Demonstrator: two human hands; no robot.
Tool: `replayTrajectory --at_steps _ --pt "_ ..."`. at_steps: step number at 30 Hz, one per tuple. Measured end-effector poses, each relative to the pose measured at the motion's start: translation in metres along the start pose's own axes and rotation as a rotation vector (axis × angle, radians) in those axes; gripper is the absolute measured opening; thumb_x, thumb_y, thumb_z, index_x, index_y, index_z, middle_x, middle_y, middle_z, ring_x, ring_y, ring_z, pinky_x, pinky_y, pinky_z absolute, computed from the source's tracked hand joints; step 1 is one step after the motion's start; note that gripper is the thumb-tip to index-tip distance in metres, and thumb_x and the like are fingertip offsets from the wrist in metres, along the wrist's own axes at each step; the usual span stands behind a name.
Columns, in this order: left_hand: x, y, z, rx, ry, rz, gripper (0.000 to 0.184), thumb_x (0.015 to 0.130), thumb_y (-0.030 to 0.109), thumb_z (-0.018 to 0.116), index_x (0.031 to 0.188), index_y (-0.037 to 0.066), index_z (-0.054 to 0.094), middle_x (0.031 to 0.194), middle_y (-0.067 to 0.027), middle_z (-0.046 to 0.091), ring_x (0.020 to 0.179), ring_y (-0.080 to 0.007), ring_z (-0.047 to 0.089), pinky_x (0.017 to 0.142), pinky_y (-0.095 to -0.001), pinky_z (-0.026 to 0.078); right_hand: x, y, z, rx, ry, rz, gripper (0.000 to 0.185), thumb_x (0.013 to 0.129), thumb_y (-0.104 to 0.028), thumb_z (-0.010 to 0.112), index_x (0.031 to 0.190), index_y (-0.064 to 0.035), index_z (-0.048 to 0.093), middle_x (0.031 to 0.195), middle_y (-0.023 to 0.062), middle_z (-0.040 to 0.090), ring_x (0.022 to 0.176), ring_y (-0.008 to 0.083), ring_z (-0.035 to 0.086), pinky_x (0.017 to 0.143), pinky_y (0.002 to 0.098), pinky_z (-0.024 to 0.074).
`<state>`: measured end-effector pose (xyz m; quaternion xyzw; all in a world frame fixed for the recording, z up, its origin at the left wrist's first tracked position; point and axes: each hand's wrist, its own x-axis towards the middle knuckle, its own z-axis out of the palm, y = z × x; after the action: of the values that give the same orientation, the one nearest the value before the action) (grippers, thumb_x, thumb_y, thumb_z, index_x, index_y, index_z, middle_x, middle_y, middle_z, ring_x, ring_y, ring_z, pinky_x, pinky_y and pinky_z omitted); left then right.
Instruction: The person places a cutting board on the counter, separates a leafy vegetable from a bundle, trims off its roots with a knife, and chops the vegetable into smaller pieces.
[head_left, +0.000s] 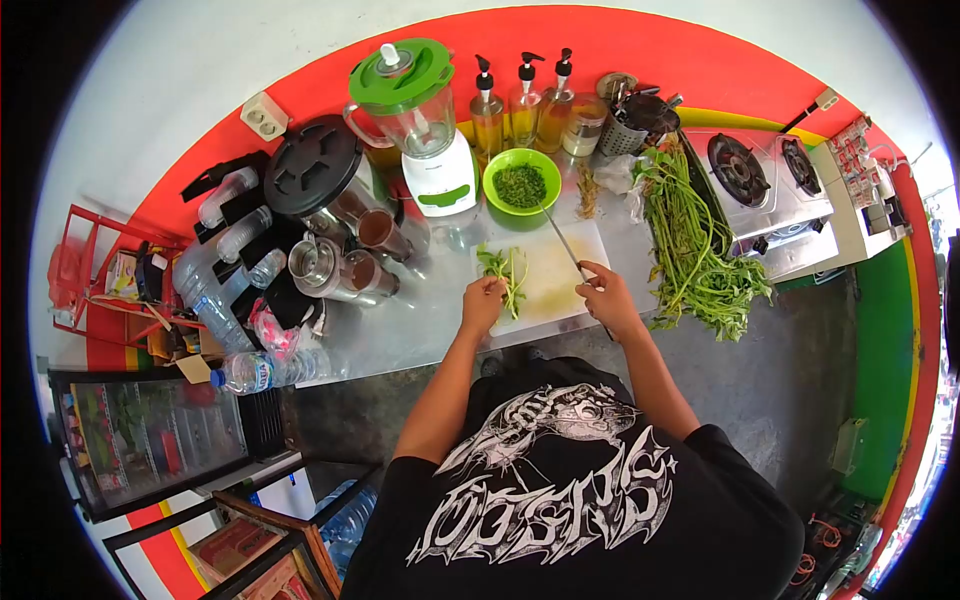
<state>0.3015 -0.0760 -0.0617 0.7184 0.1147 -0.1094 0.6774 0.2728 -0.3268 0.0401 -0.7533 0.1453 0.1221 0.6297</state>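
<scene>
My left hand (484, 305) has its fingers closed on a small bunch of leafy greens (512, 278) at the left side of the white cutting board (560, 285). Over the board's right part, my right hand (606, 298) grips a knife (566, 243), its blade pointing up and left towards the bowl. The green bowl (521, 211) stands just behind the board and holds chopped greens (519, 186). To the right lies a large pile of long-stemmed greens (690, 235), reaching over the table's front edge.
A blender (438, 175), pump bottles (524, 112) and a utensil holder (622, 135) line the back. The gas stove (770, 190) is at the right. Metal tumblers (385, 236) and a water bottle (262, 371) stand or lie at the left.
</scene>
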Motion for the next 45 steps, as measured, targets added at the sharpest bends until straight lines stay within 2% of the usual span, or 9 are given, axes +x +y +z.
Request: replayTrajectory --at_steps 6,9,14,24,28,32,37,38,45 --pt "-0.010 0.013 -0.003 0.284 0.122 0.081 0.040 0.096 0.009 0.056 0.134 -0.005 0.058 0.087 -0.0111 0.075 0.072 -0.0134 0.065 0.070 -0.0289 0.051 0.006 0.010 -0.017 0.034 0.001 0.025 0.058 0.084 -0.003 0.067 0.140 -0.0029 0.054 0.082 0.0028 0.057 0.056 0.0081 0.050 0.048 0.0248 0.0383" --pt "-0.020 0.018 -0.006 0.252 0.172 0.017 0.041 0.096 0.010 0.056 0.135 -0.005 0.057 0.085 -0.0101 0.075 0.069 -0.0135 0.065 0.068 -0.0291 0.051 0.010 0.023 -0.019 0.045 -0.039 0.041 0.057 0.085 -0.002 0.066 0.140 -0.0008 0.054 0.078 0.0015 0.055 0.057 0.0079 0.050 0.049 0.0250 0.0389" --pt "-0.031 0.037 0.000 0.186 0.275 0.071 0.024 0.098 0.013 0.057 0.112 -0.005 0.063 0.083 -0.0088 0.075 0.067 -0.0112 0.063 0.064 -0.0284 0.049 0.014 0.041 -0.021 0.150 -0.117 0.108 0.052 0.088 -0.002 0.063 0.139 0.0032 0.053 0.080 0.0055 0.061 0.057 0.0095 0.052 0.049 0.0260 0.0413" --pt "-0.012 0.031 0.073 0.345 -0.091 0.268 0.020 0.092 0.010 0.065 0.111 0.004 0.067 0.082 -0.0112 0.074 0.067 -0.0182 0.067 0.064 -0.0316 0.052 0.011 0.048 -0.015 0.353 -0.103 0.211 0.036 0.099 -0.011 0.051 0.132 0.0015 0.053 0.081 0.0114 0.064 0.050 0.0119 0.053 0.045 0.0271 0.0432" --pt "-0.012 0.026 0.092 0.482 -0.074 0.204 0.018 0.089 0.011 0.068 0.104 0.002 0.068 0.086 -0.0123 0.071 0.073 -0.0275 0.068 0.070 -0.0381 0.054 0.010 0.063 -0.010 0.180 -0.032 0.079 0.049 0.093 -0.004 0.059 0.141 -0.0004 0.049 0.082 0.0084 0.062 0.056 0.0130 0.057 0.051 0.0276 0.0472" --pt "-0.018 0.014 0.096 0.722 0.041 0.398 0.022 0.083 0.010 0.072 0.105 0.005 0.068 0.097 -0.0118 0.065 0.092 -0.0326 0.062 0.082 -0.0419 0.051 0.009 0.091 -0.018 -0.181 -0.061 -0.133 0.059 0.090 0.000 0.058 0.147 -0.0010 0.043 0.082 0.0122 0.063 0.063 0.0163 0.062 0.061 0.0326 0.0519" --pt "-0.019 0.019 0.112 0.723 0.012 0.473 0.024 0.083 0.006 0.071 0.106 0.007 0.068 0.105 -0.0106 0.061 0.102 -0.0341 0.057 0.089 -0.0423 0.048 -0.008 0.088 -0.009 -0.480 0.199 -0.537 0.045 0.091 -0.003 0.059 0.135 0.0018 0.052 0.092 0.0271 0.068 0.073 0.0411 0.068 0.070 0.0463 0.0532" --pt "-0.016 0.020 0.116 0.700 -0.010 0.505 0.022 0.084 0.004 0.068 0.106 0.007 0.068 0.104 -0.0106 0.061 0.101 -0.0344 0.058 0.088 -0.0424 0.049 -0.012 0.086 -0.007 -0.449 0.246 -0.542 0.036 0.091 -0.007 0.061 0.125 0.0040 0.058 0.087 0.0285 0.068 0.078 0.0494 0.065 0.074 0.0509 0.0521" --pt "-0.003 0.009 0.135 0.782 -0.049 0.484 0.016 0.085 0.002 0.062 0.096 0.006 0.072 0.099 -0.0079 0.064 0.101 -0.0314 0.058 0.087 -0.0411 0.052 -0.019 0.091 -0.005 -0.772 0.176 -0.188 0.027 0.095 -0.025 0.059 0.104 -0.0001 0.057 0.076 0.0282 0.066 0.075 0.0491 0.066 0.068 0.0578 0.0504"
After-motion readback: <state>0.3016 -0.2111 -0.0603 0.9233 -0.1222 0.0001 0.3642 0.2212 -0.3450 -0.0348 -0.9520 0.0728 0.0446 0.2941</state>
